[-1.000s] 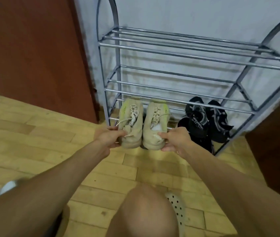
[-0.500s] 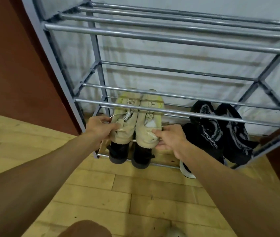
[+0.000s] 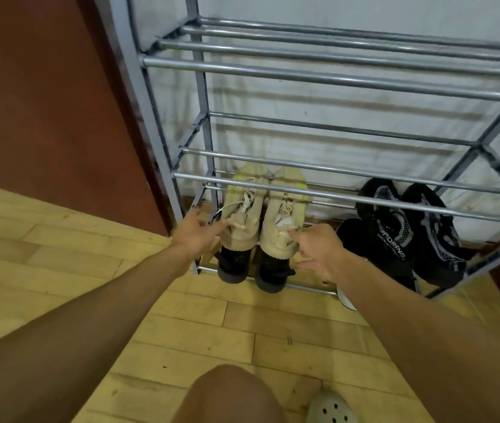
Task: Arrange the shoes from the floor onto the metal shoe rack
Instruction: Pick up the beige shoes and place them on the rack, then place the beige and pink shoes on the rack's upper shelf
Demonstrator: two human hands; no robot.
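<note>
The metal shoe rack (image 3: 334, 78) stands against a white wall. On its bottom tier a pair of beige lace-up sneakers lies toes toward the wall, the left sneaker (image 3: 241, 216) and the right sneaker (image 3: 282, 222) stacked on two dark shoes (image 3: 233, 267) whose heels stick out below. My left hand (image 3: 195, 232) is open, its fingertips touching the left sneaker's heel. My right hand (image 3: 319, 248) has spread fingers, one fingertip on the right sneaker's heel. Neither hand grips anything.
A black pair of sneakers (image 3: 395, 239) lies on the bottom tier to the right, with a white sole (image 3: 346, 299) poking out beneath. A brown door panel (image 3: 44, 102) flanks the rack's left. My knee (image 3: 227, 392) and a white clog (image 3: 331, 410) are below, on wooden flooring.
I carried the beige sneakers by their heels onto the bottom tier, on top of the dark shoes. Both hands have now loosened their grip and opened, fingertips still at the heels.
</note>
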